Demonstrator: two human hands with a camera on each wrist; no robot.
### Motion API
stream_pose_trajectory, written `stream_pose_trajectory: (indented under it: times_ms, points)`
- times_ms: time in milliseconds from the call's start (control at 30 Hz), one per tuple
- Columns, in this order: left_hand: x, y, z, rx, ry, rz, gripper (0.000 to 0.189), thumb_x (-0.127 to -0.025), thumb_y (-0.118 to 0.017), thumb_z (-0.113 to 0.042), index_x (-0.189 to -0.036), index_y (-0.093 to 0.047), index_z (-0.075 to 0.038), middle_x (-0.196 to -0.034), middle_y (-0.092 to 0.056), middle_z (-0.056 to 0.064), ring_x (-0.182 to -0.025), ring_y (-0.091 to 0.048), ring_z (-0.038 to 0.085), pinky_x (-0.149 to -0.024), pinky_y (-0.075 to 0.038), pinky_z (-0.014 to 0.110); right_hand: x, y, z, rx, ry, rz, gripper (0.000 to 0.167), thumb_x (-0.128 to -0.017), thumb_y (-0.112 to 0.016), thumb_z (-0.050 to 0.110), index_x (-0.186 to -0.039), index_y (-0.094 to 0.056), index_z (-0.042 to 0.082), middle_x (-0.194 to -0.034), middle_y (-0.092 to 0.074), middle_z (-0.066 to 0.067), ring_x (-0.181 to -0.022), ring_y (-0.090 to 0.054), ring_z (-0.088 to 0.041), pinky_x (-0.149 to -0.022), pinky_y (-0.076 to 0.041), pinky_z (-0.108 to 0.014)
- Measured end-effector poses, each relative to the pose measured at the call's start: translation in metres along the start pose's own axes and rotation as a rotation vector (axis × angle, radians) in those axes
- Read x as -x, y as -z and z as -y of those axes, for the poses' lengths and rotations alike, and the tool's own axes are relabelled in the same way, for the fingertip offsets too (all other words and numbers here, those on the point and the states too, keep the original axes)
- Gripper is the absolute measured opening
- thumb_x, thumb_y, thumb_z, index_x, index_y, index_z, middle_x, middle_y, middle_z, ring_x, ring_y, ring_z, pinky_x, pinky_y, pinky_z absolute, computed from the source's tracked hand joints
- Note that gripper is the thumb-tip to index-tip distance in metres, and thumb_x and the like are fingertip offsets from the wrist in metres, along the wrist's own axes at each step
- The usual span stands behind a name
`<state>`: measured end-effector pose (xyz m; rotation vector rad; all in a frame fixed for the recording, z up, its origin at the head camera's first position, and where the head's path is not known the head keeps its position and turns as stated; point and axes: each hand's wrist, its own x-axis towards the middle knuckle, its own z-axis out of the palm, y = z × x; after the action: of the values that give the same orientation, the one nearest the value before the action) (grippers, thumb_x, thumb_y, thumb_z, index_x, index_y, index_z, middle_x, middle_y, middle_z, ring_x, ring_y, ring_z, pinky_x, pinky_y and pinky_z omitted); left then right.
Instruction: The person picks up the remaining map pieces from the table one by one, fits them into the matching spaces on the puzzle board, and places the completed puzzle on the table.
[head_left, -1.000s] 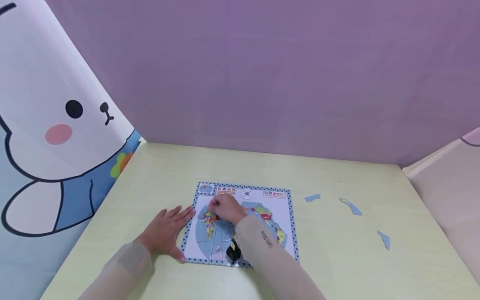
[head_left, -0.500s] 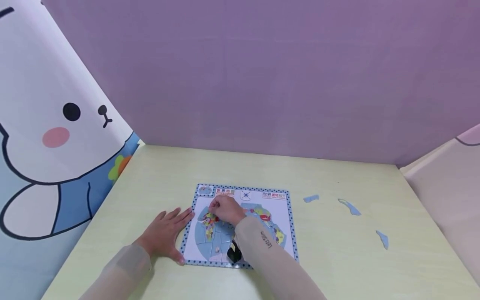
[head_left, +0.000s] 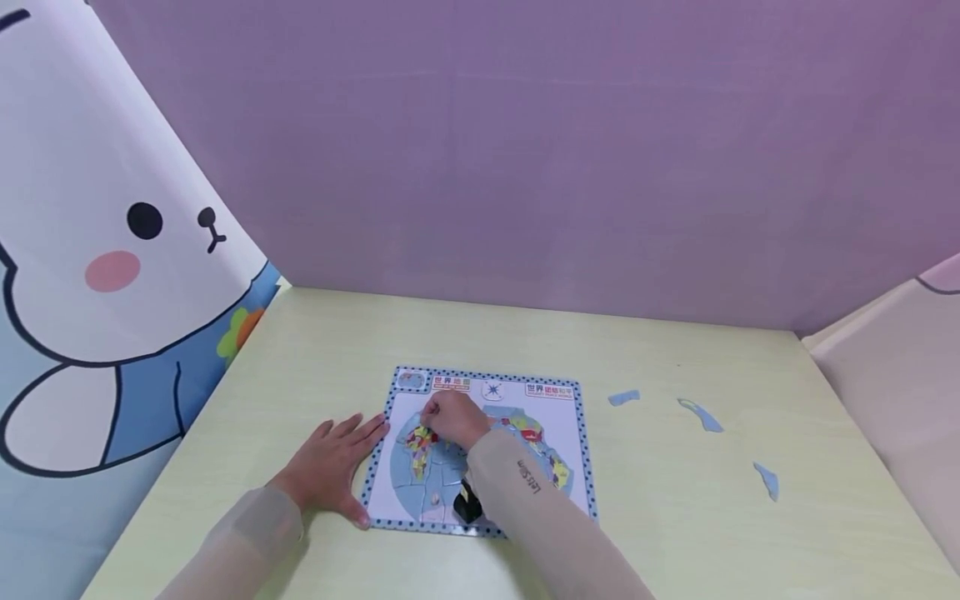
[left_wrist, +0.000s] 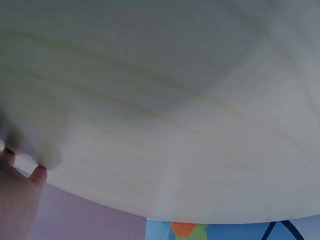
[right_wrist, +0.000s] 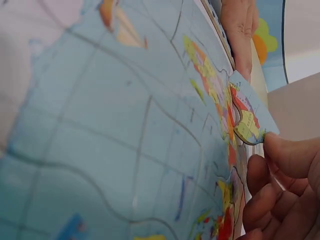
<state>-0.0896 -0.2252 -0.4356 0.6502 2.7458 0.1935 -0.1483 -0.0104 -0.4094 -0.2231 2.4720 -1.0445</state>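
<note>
A world-map jigsaw board (head_left: 517, 397) with a dotted blue border lies on the table. My right hand (head_left: 456, 417) is over its upper left part. In the right wrist view, the thumb and fingers of this hand pinch a blue puzzle piece (right_wrist: 254, 114) with a red and yellow landmass, tilted up from the map (right_wrist: 115, 130). My left hand (head_left: 333, 465) rests spread at the board's left edge, fingertips and thumb right at the border. Only some fingers (left_wrist: 39, 176) of it show in the left wrist view. My right forearm hides the board's lower middle.
On the table (head_left: 675, 517) to the right lie three loose pieces: a small blue one (head_left: 624, 397), a longer curved one (head_left: 702, 415) and a pointed one (head_left: 767, 481). A purple cloth (head_left: 525, 167) hangs behind, and a cartoon-printed cloth (head_left: 67, 317) at the left.
My right hand's fingertips have shifted very slightly to the right over the board's upper left. The left hand and the loose pieces have stayed in place.
</note>
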Motion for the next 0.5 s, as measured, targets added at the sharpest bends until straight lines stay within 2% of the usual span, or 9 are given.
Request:
stream_pose_trajectory:
  times_ms: [167,500]
  points:
    - [0.0012,0.0003,0.0004,0.001,-0.005,-0.006,0.126,-0.05,-0.071,-0.08,-0.149,-0.034,-0.01,-0.155,-0.031,0.008,-0.139,-0.026,0.042,-0.104,-0.021,0.068,-0.0002,-0.0012,0.0038,0.007,-0.03,0.004,0.008,-0.092,-0.066,0.019,-0.087,-0.067,0.013,-0.083,-0.06,0.003,-0.07,-0.057,-0.012,-0.063,-0.048,-0.026]
    - [0.0003,0.0004,-0.0002,-0.001,0.011,0.012,0.127,-0.049,-0.07,-0.08,-0.15,-0.033,-0.012,-0.156,-0.029,0.006,-0.14,-0.025,0.04,-0.106,-0.02,0.067,-0.0046,-0.0032,0.0027,0.052,-0.024,0.008,0.008,-0.092,-0.066,0.02,-0.088,-0.068,0.013,-0.083,-0.059,0.004,-0.071,-0.056,-0.011,-0.065,-0.048,-0.027]
